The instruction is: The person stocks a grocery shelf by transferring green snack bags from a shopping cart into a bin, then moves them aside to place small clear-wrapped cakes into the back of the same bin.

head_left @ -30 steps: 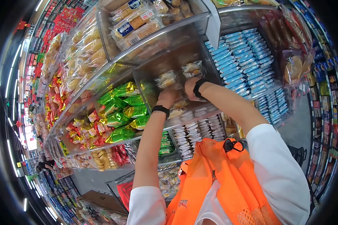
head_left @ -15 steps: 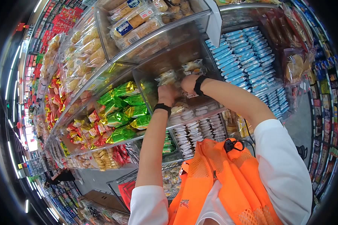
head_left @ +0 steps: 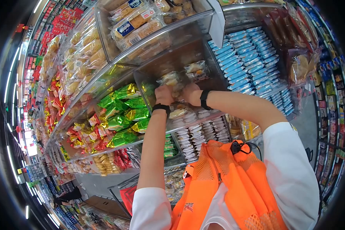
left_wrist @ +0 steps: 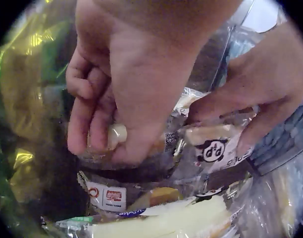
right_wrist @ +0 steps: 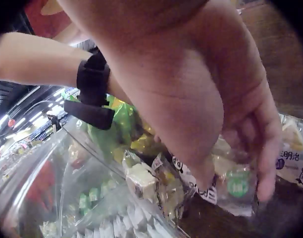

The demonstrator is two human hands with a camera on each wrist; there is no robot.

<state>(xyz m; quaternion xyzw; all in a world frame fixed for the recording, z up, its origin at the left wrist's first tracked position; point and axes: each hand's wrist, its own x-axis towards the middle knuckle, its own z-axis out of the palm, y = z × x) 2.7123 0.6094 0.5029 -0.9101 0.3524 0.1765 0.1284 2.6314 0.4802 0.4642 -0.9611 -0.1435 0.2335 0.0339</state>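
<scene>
Both hands reach into a clear-walled bin (head_left: 149,69) of plastic-wrapped sandwiches. My left hand (head_left: 164,95) has its thumb and fingertips pinched at a wrapped sandwich (left_wrist: 156,144), whose far side is hidden behind the hand. Just to the right, my right hand (head_left: 191,94) grips another wrapped sandwich (left_wrist: 211,148) with a panda logo, thumb and fingers on either side. A green round label on a clear wrapper (right_wrist: 235,183) shows between the right hand's fingers. One sandwich pack (head_left: 195,68) lies farther back. Nearer the front lies a long pale wrapped roll (left_wrist: 161,220).
Green and gold packets (head_left: 122,109) fill the compartment on the left. Rows of blue packets (head_left: 245,57) stand on the right. Above the bin runs a clear shelf edge (head_left: 161,34) with packaged bread behind it. Small white packets (head_left: 197,134) sit below, near an orange vest (head_left: 218,180).
My right hand has moved left toward my left hand, uncovering the sandwich pack at the back. The left hand has shifted slightly left and stays low in the bin.
</scene>
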